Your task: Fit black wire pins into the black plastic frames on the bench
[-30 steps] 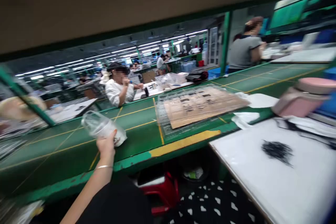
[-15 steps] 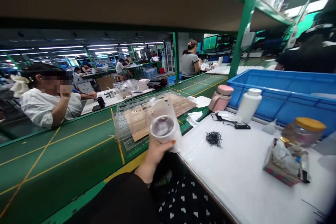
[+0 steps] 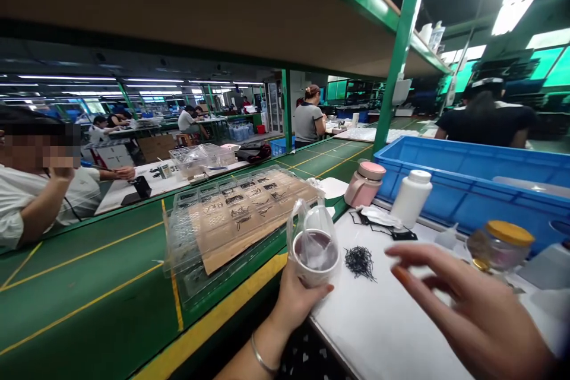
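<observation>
My left hand (image 3: 297, 297) is wrapped round a white cup (image 3: 314, 276) at the table's front left edge. A clear plastic bag (image 3: 317, 228) lines the cup and rises above its rim; what lies at the bottom is hard to make out. On the right, my right hand (image 3: 463, 297) hovers over the white table with thumb and fingers apart and nothing between them. Between the two hands lies a small heap of thin black strips (image 3: 360, 262). Left of the cup, a clear compartment tray (image 3: 244, 205) with dark thin pieces rests on brown cardboard.
A green conveyor belt (image 3: 102, 291) with yellow lines runs along the left. At the table's back stand a pink bottle (image 3: 363, 184), a white bottle (image 3: 412, 199), a blue crate (image 3: 472, 181) and a yellow-lidded jar (image 3: 507, 237). A co-worker (image 3: 40, 184) sits across the belt.
My right hand has come into view over the table. The cup in my left hand has moved right and down, tilted less toward me. The view has turned rightward.
</observation>
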The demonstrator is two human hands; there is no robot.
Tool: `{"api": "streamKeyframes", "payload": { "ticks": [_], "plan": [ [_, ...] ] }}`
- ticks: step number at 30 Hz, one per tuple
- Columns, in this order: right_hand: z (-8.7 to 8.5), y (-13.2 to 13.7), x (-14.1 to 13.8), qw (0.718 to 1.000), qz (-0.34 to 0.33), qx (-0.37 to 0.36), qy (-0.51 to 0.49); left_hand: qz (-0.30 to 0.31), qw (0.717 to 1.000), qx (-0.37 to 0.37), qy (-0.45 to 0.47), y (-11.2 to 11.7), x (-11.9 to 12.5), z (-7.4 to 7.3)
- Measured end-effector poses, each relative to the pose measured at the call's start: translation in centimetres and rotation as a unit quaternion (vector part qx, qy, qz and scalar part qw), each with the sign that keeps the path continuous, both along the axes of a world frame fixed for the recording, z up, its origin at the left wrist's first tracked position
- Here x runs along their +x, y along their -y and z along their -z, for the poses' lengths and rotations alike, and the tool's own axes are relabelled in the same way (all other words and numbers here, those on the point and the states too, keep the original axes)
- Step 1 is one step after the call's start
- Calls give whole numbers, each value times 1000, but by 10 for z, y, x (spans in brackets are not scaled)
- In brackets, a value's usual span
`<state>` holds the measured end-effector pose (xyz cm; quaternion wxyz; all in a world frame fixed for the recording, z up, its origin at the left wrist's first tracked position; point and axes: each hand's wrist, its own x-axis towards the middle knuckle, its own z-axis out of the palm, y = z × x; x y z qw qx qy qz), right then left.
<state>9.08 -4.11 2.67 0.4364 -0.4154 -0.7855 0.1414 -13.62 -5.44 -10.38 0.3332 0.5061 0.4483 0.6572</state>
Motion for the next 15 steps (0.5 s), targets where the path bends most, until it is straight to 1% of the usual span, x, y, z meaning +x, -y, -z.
{"api": "streamKeyframes", "payload": {
  "ticks": [2, 4, 5, 8, 10, 12, 13, 15],
  "plan": [
    [-25, -33, -29, 1000, -26, 0, -9, 14, 1000, -17, -11, 3, -4, 3],
    [-37, -64, -60, 998, -38, -41, -11, 21, 998, -39, -46, 8, -11, 4],
    [-39, -77, -74, 996, -50, -80, 3, 20, 996, -50, -69, 12, -16, 3],
    [-31, -108, -107, 990, -77, -120, 25, 3, 991, -74, -109, 24, -37, -3],
    [-24, -118, -119, 986, -93, -131, 34, -26, 993, -61, -96, 31, -53, -11],
    [-24, -122, -123, 984, -109, -134, 32, -75, 994, -24, -70, 35, -67, -23],
    [-28, -122, -122, 984, -116, -131, 24, -105, 993, 2, -57, 36, -73, -30],
    [-45, -118, -117, 985, -124, -116, 0, -154, 986, 60, -31, 35, -80, -48]
  ]
}}
